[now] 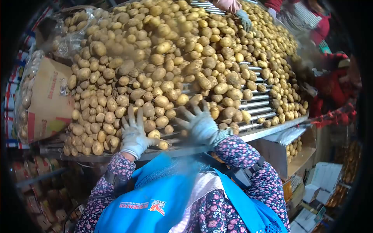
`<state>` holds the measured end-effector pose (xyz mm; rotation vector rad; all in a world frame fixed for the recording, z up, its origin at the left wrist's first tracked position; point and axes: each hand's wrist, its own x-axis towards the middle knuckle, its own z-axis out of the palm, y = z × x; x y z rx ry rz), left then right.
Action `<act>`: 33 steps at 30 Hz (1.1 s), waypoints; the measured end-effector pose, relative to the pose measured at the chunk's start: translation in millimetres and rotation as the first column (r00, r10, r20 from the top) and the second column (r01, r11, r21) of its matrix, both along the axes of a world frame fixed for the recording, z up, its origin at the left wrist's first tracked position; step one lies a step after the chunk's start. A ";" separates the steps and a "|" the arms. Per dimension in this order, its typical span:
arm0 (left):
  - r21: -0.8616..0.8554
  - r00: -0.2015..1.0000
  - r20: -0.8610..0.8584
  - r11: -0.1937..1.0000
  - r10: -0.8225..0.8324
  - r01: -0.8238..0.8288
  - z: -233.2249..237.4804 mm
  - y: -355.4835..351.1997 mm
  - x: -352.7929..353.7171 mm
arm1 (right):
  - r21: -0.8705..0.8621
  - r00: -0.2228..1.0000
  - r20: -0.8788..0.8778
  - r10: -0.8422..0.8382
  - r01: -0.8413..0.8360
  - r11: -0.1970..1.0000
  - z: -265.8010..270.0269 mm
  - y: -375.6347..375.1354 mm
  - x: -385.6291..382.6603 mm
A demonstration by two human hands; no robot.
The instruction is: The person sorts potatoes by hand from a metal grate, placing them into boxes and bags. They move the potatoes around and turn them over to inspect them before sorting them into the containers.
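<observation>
A thick layer of potatoes (pixel 159 73) covers a sorting table of metal rollers (pixel 254 105). My left hand (pixel 134 136), in a pale work glove, lies against potatoes near the front edge with its fingers spread. To its right my right hand (pixel 203 126), gloved the same way, reaches over the rollers with fingers apart, close to several potatoes. Neither palm shows, but no potato appears gripped in either hand. A few single potatoes (pixel 163 145) rest between the two hands.
A cardboard box (pixel 50 99) stands at the left end. Another person's gloved hand (pixel 244 19) touches potatoes at the far side, and a person in red (pixel 324 27) is at the right. The metal front rail (pixel 276 128) borders the table; a box (pixel 299 153) with potatoes sits below it.
</observation>
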<state>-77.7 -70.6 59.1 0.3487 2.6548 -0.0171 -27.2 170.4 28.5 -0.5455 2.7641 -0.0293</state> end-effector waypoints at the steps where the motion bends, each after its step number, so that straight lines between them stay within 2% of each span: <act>1: -0.037 1.000 0.007 0.999 -0.013 0.013 1.9 7.5 -2.1 | -0.012 0.998 -0.050 0.036 -0.037 0.999 -3.3 14.3 1.6; 2: 0.041 0.994 -0.078 0.996 -0.075 0.078 -7.6 9.4 -1.1 | -0.038 0.990 -0.136 0.039 -0.044 0.998 0.8 27.6 1.8; 3: 0.110 0.977 -0.172 0.982 -0.130 0.150 -20.0 11.1 -1.0 | -0.040 0.999 -0.038 -0.023 0.022 0.999 9.3 44.7 3.4; 4: 0.107 0.972 -0.184 0.980 -0.146 0.167 -24.1 19.8 1.0 | -0.011 0.988 -0.142 -0.057 0.056 0.998 -5.4 71.0 5.0; 5: 0.123 0.997 -0.052 0.991 -0.054 0.060 -12.3 41.1 5.6 | -0.013 0.974 -0.202 -0.101 0.100 0.995 -15.0 100.8 7.3; 7: 0.116 0.985 -0.086 0.981 -0.149 0.159 -8.0 60.5 17.3 | -0.136 0.946 -0.253 -0.200 0.170 0.976 -6.9 159.5 8.8; 8: 0.113 0.987 -0.078 0.982 -0.143 0.151 -11.4 59.6 17.3 | -0.089 0.935 -0.267 -0.232 0.216 0.972 -9.8 188.0 8.7; 9: 0.239 0.979 -0.149 0.956 -0.136 0.169 -18.0 53.7 15.8 | 0.005 0.925 -0.318 -0.206 0.219 0.976 -16.6 219.6 10.0; 10: 0.357 0.969 -0.216 0.913 -0.123 0.195 -24.1 46.1 14.8 | 0.124 0.913 -0.321 -0.252 0.304 0.945 -12.5 244.2 10.8; 13: 0.367 0.969 -0.247 0.924 -0.011 0.104 -23.8 20.2 9.9 | 0.276 0.857 -0.321 -0.404 0.493 0.825 4.5 292.7 3.7; 15: 0.283 0.969 -0.249 0.957 0.007 0.066 -27.6 1.8 13.4 | 0.217 0.789 -0.412 -0.455 0.570 0.793 2.6 312.0 -2.0; 17: 0.256 0.979 -0.203 0.965 -0.004 0.057 -29.2 -4.8 18.7 | 0.230 0.723 -0.533 -0.440 0.624 0.747 -1.5 304.6 -13.3; 18: 0.201 0.984 -0.177 0.978 -0.017 0.053 -28.5 1.4 19.6 | 0.162 0.725 -0.432 -0.536 0.647 0.745 10.7 276.2 -25.1; 19: 0.144 0.988 -0.151 0.988 -0.035 0.057 -29.3 7.0 19.9 | 0.004 0.749 -0.438 -0.497 0.555 0.832 -6.6 257.7 -40.3; 20: 0.115 0.981 -0.186 0.991 -0.053 0.075 -38.2 9.2 20.2 | -0.072 0.804 -0.457 -0.380 0.392 0.917 -12.0 221.6 -50.9; 21: 0.098 0.986 -0.167 0.995 -0.013 0.030 -33.6 21.7 17.3 | -0.302 0.819 -0.300 -0.489 0.405 0.863 -30.1 175.2 -70.6; 22: 0.144 0.975 -0.219 0.987 -0.033 0.066 -42.6 21.5 15.6 | -0.378 0.929 -0.275 -0.248 0.133 0.916 -10.7 127.4 -81.1; 23: 0.186 0.961 -0.271 0.978 -0.046 0.099 -50.7 19.6 13.4 | -0.435 0.862 -0.464 -0.205 -0.020 0.900 -23.6 90.7 -88.1; 24: 0.171 0.971 -0.236 0.982 -0.043 0.085 -45.5 25.3 10.0 | -0.296 0.829 -0.543 -0.131 -0.043 0.954 -22.0 64.9 -102.2; 25: 0.155 0.972 -0.230 0.984 -0.055 0.092 -42.9 28.8 7.9 | -0.261 0.908 -0.413 -0.073 -0.041 0.964 -32.4 49.5 -119.2; 26: 0.159 0.969 -0.238 0.981 -0.068 0.108 -42.0 31.9 7.6 | -0.145 0.925 -0.378 -0.041 -0.016 0.989 -28.4 50.4 -132.1; 29: 0.159 0.967 -0.240 0.979 -0.086 0.126 -42.9 42.4 3.3 | -0.085 0.976 -0.216 -0.012 -0.006 0.996 -3.3 78.2 -146.5; 30: 0.163 0.958 -0.263 0.973 -0.116 0.163 -44.9 46.1 3.6 | 0.029 0.988 -0.151 -0.010 0.014 0.999 12.6 90.4 -144.5; 31: 0.167 0.948 -0.285 0.966 -0.143 0.196 -45.9 49.3 3.0 | 0.018 0.968 -0.243 -0.061 0.067 0.998 -5.2 105.9 -144.5; 32: 0.160 0.945 -0.270 0.959 -0.184 0.232 -43.7 54.5 -1.0 | -0.062 0.972 -0.172 -0.159 0.151 0.987 11.6 118.1 -135.9; 33: 0.165 0.945 -0.278 0.960 -0.174 0.225 -38.2 65.0 -6.8 | -0.204 0.925 -0.170 -0.340 0.305 0.930 2.7 129.6 -132.0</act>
